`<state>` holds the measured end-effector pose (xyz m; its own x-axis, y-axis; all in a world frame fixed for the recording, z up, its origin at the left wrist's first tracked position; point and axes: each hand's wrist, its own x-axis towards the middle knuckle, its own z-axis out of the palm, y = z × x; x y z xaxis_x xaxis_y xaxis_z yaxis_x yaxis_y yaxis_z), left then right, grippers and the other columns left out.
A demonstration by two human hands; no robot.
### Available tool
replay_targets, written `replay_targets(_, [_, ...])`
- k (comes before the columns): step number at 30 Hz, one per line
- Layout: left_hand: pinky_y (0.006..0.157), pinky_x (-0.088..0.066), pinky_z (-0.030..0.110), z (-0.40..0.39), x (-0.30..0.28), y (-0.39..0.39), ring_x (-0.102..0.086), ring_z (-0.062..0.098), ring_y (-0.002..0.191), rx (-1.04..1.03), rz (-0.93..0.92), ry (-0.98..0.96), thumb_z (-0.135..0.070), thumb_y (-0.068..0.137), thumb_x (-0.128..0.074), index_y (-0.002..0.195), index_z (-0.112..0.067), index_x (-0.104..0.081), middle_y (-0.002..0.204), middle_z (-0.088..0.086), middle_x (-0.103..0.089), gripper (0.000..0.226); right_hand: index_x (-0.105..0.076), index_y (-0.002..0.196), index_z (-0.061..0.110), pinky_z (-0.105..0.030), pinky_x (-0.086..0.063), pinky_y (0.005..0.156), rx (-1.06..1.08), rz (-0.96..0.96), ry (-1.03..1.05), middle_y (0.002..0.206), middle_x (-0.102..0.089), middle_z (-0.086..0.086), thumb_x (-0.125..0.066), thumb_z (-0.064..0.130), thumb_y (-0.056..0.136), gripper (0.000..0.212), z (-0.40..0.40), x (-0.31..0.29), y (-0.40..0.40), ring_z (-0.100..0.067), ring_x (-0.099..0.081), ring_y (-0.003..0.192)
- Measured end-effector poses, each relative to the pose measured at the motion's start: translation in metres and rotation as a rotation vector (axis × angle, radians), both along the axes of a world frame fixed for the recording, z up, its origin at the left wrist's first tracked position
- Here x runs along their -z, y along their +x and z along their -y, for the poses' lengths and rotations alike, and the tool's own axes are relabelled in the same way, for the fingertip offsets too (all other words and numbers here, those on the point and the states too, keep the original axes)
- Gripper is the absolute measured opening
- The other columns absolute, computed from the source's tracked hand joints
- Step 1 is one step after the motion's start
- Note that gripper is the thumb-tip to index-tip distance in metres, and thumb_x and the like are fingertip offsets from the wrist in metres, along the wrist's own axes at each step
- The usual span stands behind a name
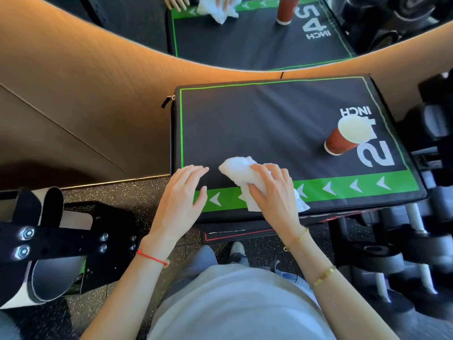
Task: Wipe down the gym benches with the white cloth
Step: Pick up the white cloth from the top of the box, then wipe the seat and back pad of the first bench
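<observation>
Black padded box (269, 123), crumpled white cloth (241, 171)

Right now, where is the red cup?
In the head view, the red cup stands on the black box top, far right, beyond the right hand and white cloth.

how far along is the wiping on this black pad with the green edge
Nothing shows as finished: the black pad carries no visible wipe marks, so I cannot tell what is already clean. In hand: the right hand presses the white cloth near the front edge, and the left hand rests flat on the near corner. Left: the far stretch, and the spot under the paper cup.
</observation>
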<state>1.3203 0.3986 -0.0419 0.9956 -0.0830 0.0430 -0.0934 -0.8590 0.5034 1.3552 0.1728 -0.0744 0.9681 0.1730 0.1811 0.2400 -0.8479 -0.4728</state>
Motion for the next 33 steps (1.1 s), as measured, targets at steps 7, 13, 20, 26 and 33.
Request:
replay_targets(7, [0.117, -0.033, 0.035, -0.016, -0.005, -0.005, -0.044, 0.015, 0.135, 0.185, 0.044, -0.033, -0.016, 0.097, -0.054, 0.138, -0.014, -0.052, 0.137, -0.001, -0.054, 0.041, -0.06, 0.124, 0.021, -0.033, -0.037, 0.087, 0.221, 0.028, 0.081, 0.113, -0.059, -0.001, -0.066, 0.024, 0.089, 0.035, 0.0, -0.013, -0.054, -0.021, -0.043, 0.097])
replay_targets(13, [0.116, -0.034, 0.037, -0.04, -0.012, -0.018, -0.048, 0.019, 0.131, 0.444, 0.064, -0.021, -0.012, 0.093, -0.058, 0.134, -0.012, -0.056, 0.133, 0.001, -0.057, 0.041, -0.061, 0.121, 0.019, -0.036, -0.04, 0.088, 0.49, 0.034, 0.103, 0.111, -0.059, -0.002, -0.064, 0.026, 0.09, 0.033, -0.033, -0.018, -0.137, -0.022, -0.043, 0.095])
replay_targets(20, [0.117, -0.032, 0.031, -0.054, -0.017, -0.057, -0.049, 0.018, 0.128, 0.753, 0.053, -0.013, -0.012, 0.094, -0.058, 0.132, -0.011, -0.057, 0.133, 0.002, -0.059, 0.038, -0.063, 0.121, 0.015, -0.033, -0.041, 0.086, 0.796, 0.064, 0.105, 0.109, -0.059, -0.002, -0.069, 0.018, 0.088, 0.033, -0.088, -0.018, -0.254, -0.021, -0.044, 0.094])
replay_targets(26, [0.114, -0.036, 0.038, -0.046, -0.021, -0.112, -0.05, 0.019, 0.129, 1.006, 0.031, -0.035, -0.012, 0.094, -0.058, 0.134, -0.011, -0.056, 0.132, 0.004, -0.058, 0.039, -0.063, 0.12, 0.015, -0.035, -0.043, 0.087, 1.062, 0.081, 0.107, 0.108, -0.061, -0.004, -0.072, 0.018, 0.088, 0.033, -0.123, -0.022, -0.352, -0.024, -0.048, 0.094])
replay_targets(33, [0.114, -0.037, 0.039, -0.015, -0.017, -0.197, -0.05, 0.017, 0.128, 1.246, 0.036, -0.05, -0.014, 0.094, -0.058, 0.133, -0.012, -0.057, 0.131, 0.002, -0.059, 0.04, -0.061, 0.123, 0.017, -0.034, -0.042, 0.086, 1.334, 0.114, 0.173, 0.112, -0.06, -0.001, -0.069, 0.022, 0.09, 0.034, -0.146, -0.014, -0.47, -0.018, -0.043, 0.096])
